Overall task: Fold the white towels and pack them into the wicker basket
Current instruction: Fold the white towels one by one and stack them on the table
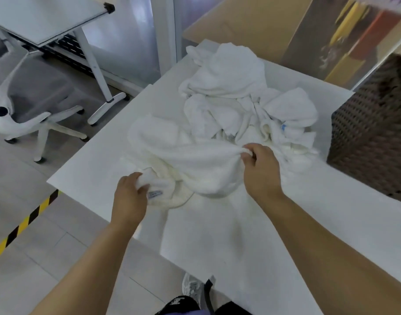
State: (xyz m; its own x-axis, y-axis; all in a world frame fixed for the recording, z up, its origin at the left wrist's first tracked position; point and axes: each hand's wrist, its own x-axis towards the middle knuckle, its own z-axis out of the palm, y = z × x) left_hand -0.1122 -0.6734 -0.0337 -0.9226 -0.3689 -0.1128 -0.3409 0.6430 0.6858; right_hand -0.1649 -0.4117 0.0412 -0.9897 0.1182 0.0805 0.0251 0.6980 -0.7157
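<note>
A heap of crumpled white towels (231, 94) lies on the white table (308, 223). The nearest towel (190, 162) is stretched between my hands. My left hand (129, 198) grips its near corner, beside a small grey label. My right hand (261, 169) pinches a bunched edge of the same towel further right. The dark brown wicker basket (374, 142) stands at the table's right side, just right of the heap; its inside is hard to make out.
A white office chair (28, 105) and a second white desk (47, 17) stand on the floor to the left. Black-and-yellow hazard tape (24, 226) runs across the floor. Cardboard boxes (263, 26) sit behind the table.
</note>
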